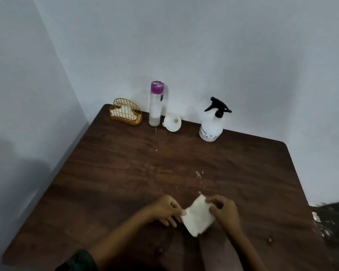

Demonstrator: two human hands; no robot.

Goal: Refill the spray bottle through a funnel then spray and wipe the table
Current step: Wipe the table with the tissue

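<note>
Spray bottle (211, 128): white, black trigger head on, upright at table's (125, 163) far edge. White funnel (172, 122) tipped, left of it. White tissue (198, 218) near front edge.

no text is legible; the spray bottle (211, 128) label is too blurred.

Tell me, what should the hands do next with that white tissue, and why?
Probably press the tissue flat onto the table and start wiping. Both the left hand and the right hand hold it just above the wood, small wet spots lie just beyond it, and the spray bottle stands at the back with its black trigger head on.
</note>
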